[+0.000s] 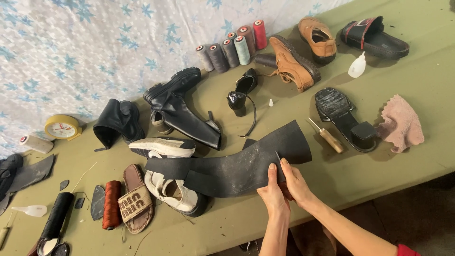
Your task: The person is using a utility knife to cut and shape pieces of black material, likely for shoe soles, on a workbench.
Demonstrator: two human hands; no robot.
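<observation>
- Head view: we see both hands meeting at the near edge of a large black rubber sheet (237, 168) that lies across the olive-green table (417, 85). The left hand (274, 195) has its fingers closed on the sheet's edge, thumb on top, seemingly to pin it flat and steady.
- The right hand (295, 182) is curled tight around a thin blade-like tool (278, 158), its tip pressed to the rubber just beside the left thumb; what kind of tool it is, we cannot tell.
- The sheet's far end drapes over a white sneaker (173, 192) and touches another (163, 146), so it rests unevenly there.
- Within reach to the right lie a wooden-handled awl (327, 136), a black heeled sandal (346, 118) and a pink rag (403, 123).
- Thread spools (232, 47) stand in a row along the back, clear of the work, beside tan shoes (303, 52) and black boots (180, 106).
</observation>
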